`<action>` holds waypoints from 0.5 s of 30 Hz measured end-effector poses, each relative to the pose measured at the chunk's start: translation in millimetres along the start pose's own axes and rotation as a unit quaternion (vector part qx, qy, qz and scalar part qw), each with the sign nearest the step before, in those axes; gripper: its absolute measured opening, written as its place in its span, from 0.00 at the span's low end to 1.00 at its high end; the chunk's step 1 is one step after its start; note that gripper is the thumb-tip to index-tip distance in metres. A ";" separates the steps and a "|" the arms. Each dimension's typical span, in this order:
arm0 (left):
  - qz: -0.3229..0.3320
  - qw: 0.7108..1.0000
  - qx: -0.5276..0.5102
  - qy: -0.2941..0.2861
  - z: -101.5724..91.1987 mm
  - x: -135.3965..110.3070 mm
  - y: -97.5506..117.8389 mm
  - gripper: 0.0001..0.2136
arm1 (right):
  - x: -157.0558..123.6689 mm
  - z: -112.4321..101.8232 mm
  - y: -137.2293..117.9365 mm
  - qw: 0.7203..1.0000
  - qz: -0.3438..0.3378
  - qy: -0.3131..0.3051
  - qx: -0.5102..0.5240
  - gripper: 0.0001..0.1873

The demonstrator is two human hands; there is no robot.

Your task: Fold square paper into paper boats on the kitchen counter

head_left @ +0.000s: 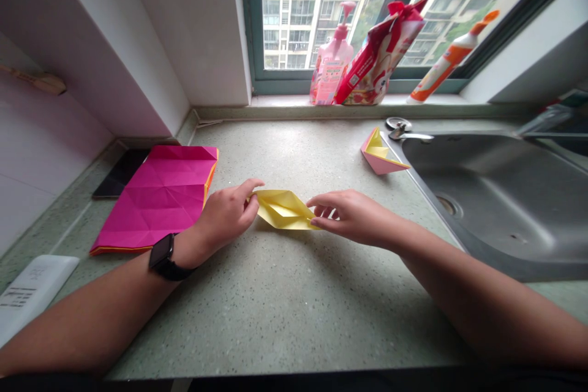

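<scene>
A yellow folded paper boat (287, 211) is stretched between my two hands over the middle of the countertop. My left hand (232, 208) pinches its left tip, thumb and fingers closed on the paper. On the other side my right hand (346, 214) grips the right tip between thumb and fingertips, the remaining fingers curled. The paper opens at the top, with a pale raised fold in its middle. Beside the sink stands a second paper boat (383, 156), pink outside and yellow inside, touched by neither hand.
Creased magenta paper sheets (160, 196) lie left of my hand, partly over a dark flat object (120, 174). A steel sink (496, 196) with a faucet (404, 131) is at right. A pump bottle (333, 67), red bag (381, 55) and orange-white bottle (443, 67) line the windowsill.
</scene>
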State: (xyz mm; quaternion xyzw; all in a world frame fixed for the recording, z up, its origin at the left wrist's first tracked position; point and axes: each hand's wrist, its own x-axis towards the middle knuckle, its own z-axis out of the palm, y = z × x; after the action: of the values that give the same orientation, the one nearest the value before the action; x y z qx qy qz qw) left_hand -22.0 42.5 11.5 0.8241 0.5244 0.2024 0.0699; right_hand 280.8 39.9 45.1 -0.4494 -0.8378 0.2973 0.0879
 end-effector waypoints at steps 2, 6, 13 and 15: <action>0.002 1.000 0.001 0.001 0.4 0.1 -0.4 0.17 | 0.1 -0.5 -0.7 1.000 0.005 -0.005 0.001 0.13; 0.008 1.000 0.003 0.007 0.6 -0.1 -0.7 0.17 | 0.6 -1.7 -2.2 1.000 0.021 -0.013 0.009 0.14; 0.011 1.000 -0.001 0.012 1.3 -0.6 -1.5 0.18 | 2.2 -2.1 0.2 0.997 0.039 -0.040 0.051 0.15; 0.011 1.000 -0.002 0.014 1.6 -0.7 -1.8 0.18 | 2.4 -2.1 0.8 0.997 0.040 -0.045 0.052 0.16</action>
State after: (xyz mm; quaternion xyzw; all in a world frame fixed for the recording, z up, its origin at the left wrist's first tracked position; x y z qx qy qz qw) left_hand -23.1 42.9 9.3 0.8269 0.5156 0.2155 0.0625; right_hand 280.9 43.0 46.1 -0.4639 -0.8057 0.3633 0.0610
